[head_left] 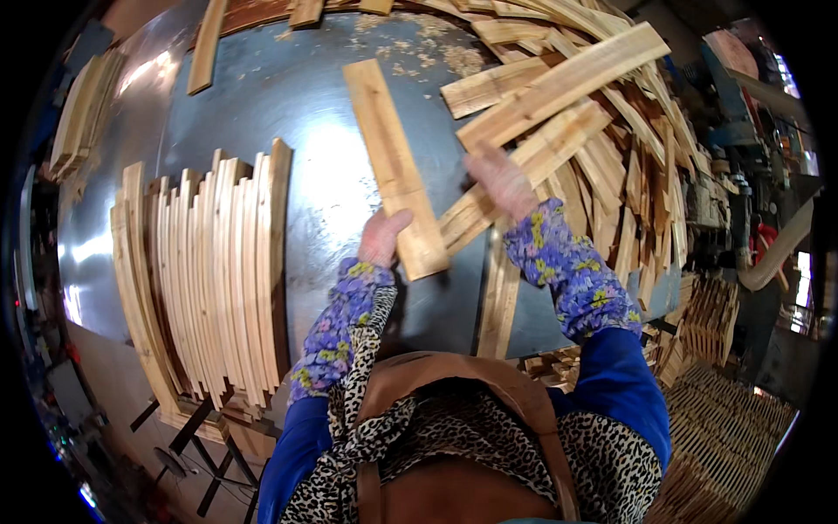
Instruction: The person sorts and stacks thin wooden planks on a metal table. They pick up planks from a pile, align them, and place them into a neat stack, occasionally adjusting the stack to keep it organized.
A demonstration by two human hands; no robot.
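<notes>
My left hand [384, 237] is closed on the left edge of a wooden board [393, 166], near its lower end. The board slants up and away over the metal table [327, 122]. My right hand [504, 182], slightly blurred, is closed at the near end of a second long board [563, 86], which reaches up to the right over the heap. Another board [528, 175] lies beneath that hand; its left end comes close to the board in my left hand. Part of my right fingers' grip is hidden.
A row of narrow boards [214, 279] stands on edge at the left. A loose heap of boards [611, 166] covers the table's right side. Wood shavings [419, 48] lie at the far edge. Machinery [742, 148] stands right, above stacked slats [711, 445].
</notes>
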